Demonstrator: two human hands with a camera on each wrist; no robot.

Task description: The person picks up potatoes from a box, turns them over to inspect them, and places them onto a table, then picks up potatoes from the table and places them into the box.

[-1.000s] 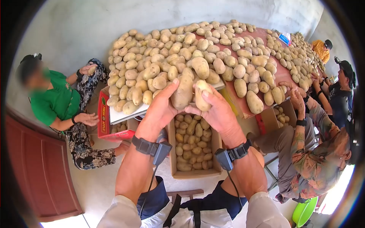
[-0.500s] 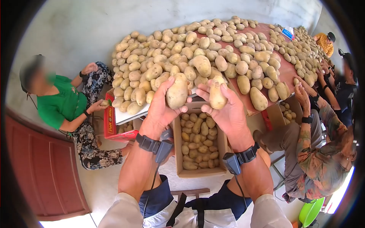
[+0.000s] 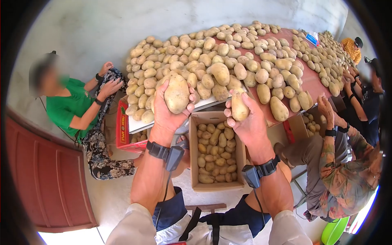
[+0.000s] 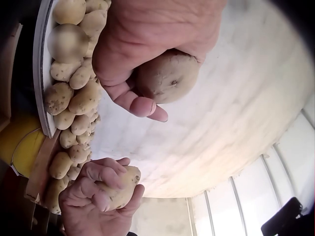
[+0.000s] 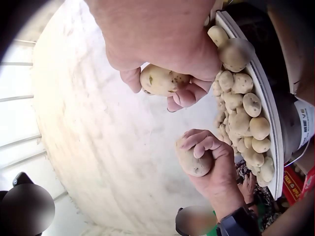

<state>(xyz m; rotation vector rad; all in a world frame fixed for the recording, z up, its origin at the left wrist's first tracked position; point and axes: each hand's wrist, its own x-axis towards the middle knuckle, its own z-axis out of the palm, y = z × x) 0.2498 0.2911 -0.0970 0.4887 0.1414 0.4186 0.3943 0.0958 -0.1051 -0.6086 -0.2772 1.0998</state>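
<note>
My left hand grips a large pale potato, fingers curled round its side and the thumb along the other edge. The left wrist view shows the end of this large potato poking out of the grip. In my right hand is a smaller, longish potato, held between thumb and curled fingers. Dark marks dot the smaller potato in the right wrist view. Both hands are raised apart, in front of the potato heap and above an open cardboard box that holds several potatoes.
A red fruit box stands under the white board at the left. A person in green sits there. At the right sit more people, one in a patterned shirt. A green basin lies low at the right.
My hands have moved apart, each keeping its potato. The left one has shifted left and turned its potato upright; the right one has gone right. The person in green has moved both hands.
</note>
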